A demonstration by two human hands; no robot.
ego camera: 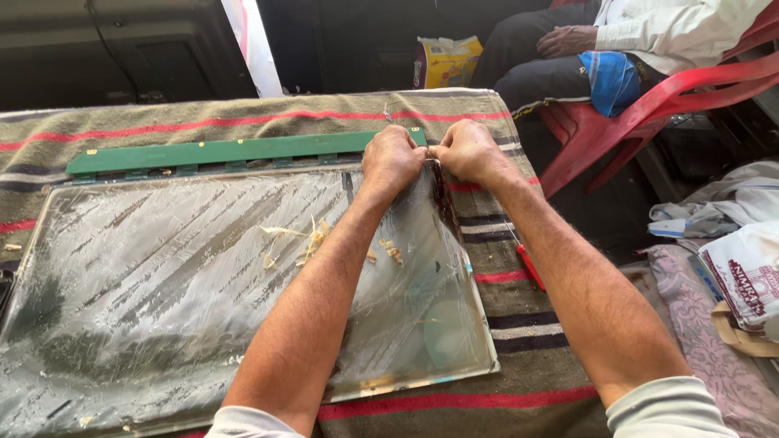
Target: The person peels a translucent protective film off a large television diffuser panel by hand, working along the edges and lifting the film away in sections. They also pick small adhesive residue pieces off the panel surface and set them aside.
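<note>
A striped blanket (519, 324) is carrying a large glass panel (203, 284), its green circuit strip (219, 152) lying along the far edge; the left hand (392, 158) and right hand (466, 150) are both pinching a dark film strip (445, 203) at the panel's far right corner

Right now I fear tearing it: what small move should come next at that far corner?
Probably a slow pull toward the near edge. Both the left hand and right hand pinch something at the glass panel top right corner, beside the green strip.
</note>
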